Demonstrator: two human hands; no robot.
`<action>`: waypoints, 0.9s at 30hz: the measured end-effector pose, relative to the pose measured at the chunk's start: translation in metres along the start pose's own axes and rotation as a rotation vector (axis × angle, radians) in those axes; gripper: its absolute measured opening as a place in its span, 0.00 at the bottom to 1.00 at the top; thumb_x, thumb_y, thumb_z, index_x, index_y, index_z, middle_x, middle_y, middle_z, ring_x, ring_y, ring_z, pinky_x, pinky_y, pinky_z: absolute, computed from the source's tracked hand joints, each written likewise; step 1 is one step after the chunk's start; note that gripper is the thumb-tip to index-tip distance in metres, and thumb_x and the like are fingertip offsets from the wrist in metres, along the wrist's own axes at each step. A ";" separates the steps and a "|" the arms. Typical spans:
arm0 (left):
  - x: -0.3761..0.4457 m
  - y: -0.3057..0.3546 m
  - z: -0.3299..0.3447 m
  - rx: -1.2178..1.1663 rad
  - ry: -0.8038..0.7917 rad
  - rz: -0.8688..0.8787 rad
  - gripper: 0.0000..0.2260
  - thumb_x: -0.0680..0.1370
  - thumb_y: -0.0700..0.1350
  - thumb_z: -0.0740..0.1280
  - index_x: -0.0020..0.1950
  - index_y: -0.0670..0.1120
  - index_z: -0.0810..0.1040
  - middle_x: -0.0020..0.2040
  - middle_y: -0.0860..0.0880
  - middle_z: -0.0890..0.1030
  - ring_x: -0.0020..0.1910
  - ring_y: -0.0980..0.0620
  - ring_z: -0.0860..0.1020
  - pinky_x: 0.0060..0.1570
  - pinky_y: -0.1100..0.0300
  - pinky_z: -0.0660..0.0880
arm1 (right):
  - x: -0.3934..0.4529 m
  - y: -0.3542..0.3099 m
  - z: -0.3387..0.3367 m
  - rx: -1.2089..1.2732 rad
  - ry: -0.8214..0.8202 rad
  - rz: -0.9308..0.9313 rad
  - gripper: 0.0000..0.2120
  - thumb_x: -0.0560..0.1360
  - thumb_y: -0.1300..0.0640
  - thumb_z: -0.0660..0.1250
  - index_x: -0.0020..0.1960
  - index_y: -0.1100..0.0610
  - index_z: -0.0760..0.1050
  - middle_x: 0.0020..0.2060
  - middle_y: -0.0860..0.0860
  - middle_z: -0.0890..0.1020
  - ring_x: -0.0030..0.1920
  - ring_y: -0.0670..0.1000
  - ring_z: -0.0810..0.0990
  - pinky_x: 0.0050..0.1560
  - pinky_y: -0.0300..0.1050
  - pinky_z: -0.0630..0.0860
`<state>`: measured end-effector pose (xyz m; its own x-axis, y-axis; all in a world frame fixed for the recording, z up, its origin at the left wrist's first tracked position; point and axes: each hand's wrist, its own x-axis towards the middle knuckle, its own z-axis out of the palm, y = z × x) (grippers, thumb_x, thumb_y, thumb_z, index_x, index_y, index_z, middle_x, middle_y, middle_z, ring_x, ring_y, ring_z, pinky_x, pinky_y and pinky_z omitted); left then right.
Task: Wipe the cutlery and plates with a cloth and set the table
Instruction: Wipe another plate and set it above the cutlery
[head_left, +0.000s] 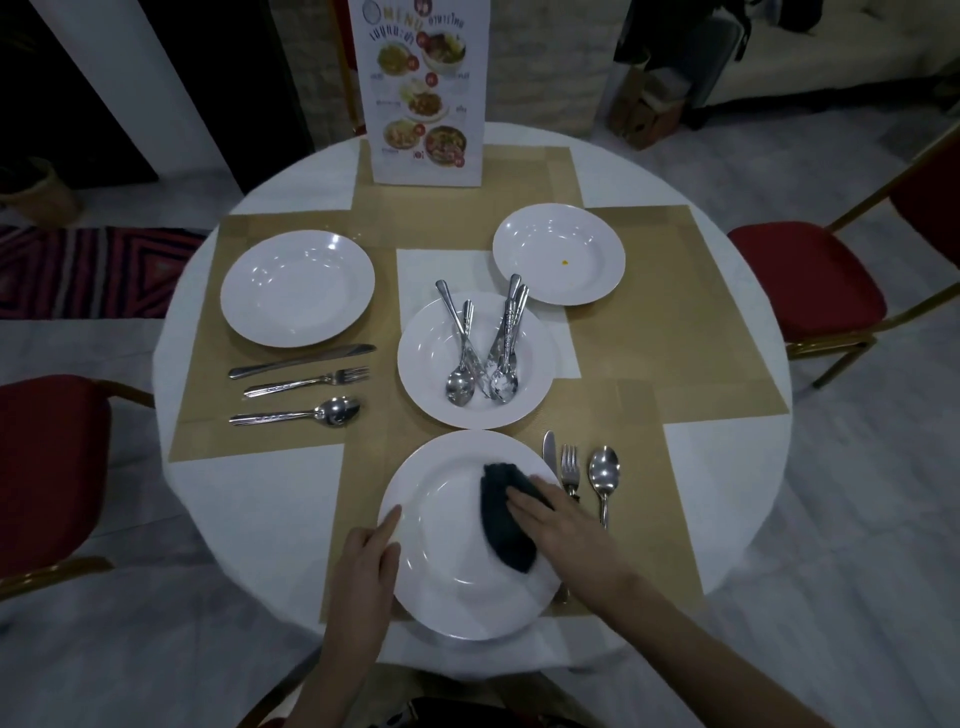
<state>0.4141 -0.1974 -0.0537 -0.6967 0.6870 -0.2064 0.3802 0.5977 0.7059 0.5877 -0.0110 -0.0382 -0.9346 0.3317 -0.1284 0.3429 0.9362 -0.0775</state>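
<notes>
Risk: the near plate (457, 540) overhangs or sits close to the near edge of the desk (727, 499), so a hard wipe toward the person could slide or tip it, and a wide stroke right could knock the knife (549, 452) and fork (570, 467) just beside its rim. The right hand (550, 519), fingers flat, presses the dark cloth (501, 525) onto the plate's right half. The left hand (371, 551), fingers straight, steadies the left rim.

A round white table (218, 499) carries tan placemats (649, 332), four white plates (297, 288), three sets of cutlery (301, 387) and a standing menu card (423, 93).
</notes>
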 end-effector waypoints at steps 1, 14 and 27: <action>0.000 0.001 0.000 -0.004 0.012 -0.006 0.19 0.81 0.38 0.60 0.72 0.50 0.69 0.48 0.47 0.72 0.45 0.53 0.73 0.46 0.64 0.66 | 0.006 -0.008 0.002 0.009 0.004 0.019 0.31 0.51 0.61 0.83 0.55 0.56 0.83 0.56 0.50 0.83 0.54 0.56 0.83 0.52 0.49 0.81; 0.000 -0.015 -0.015 0.034 0.081 -0.017 0.19 0.80 0.37 0.63 0.70 0.47 0.72 0.44 0.46 0.72 0.40 0.49 0.74 0.43 0.58 0.69 | -0.002 -0.022 0.008 0.103 -0.019 -0.084 0.35 0.49 0.58 0.84 0.56 0.55 0.82 0.57 0.48 0.82 0.55 0.53 0.82 0.49 0.45 0.82; 0.000 -0.006 -0.023 0.007 0.008 -0.013 0.17 0.80 0.40 0.64 0.69 0.49 0.73 0.46 0.47 0.73 0.40 0.52 0.74 0.45 0.61 0.69 | 0.015 -0.045 0.015 0.220 -0.006 -0.112 0.35 0.50 0.57 0.82 0.57 0.56 0.81 0.58 0.51 0.82 0.57 0.53 0.79 0.49 0.47 0.82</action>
<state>0.3976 -0.2109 -0.0425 -0.7066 0.6758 -0.2096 0.3756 0.6093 0.6983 0.5602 -0.0497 -0.0513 -0.9675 0.2264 -0.1128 0.2505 0.9188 -0.3051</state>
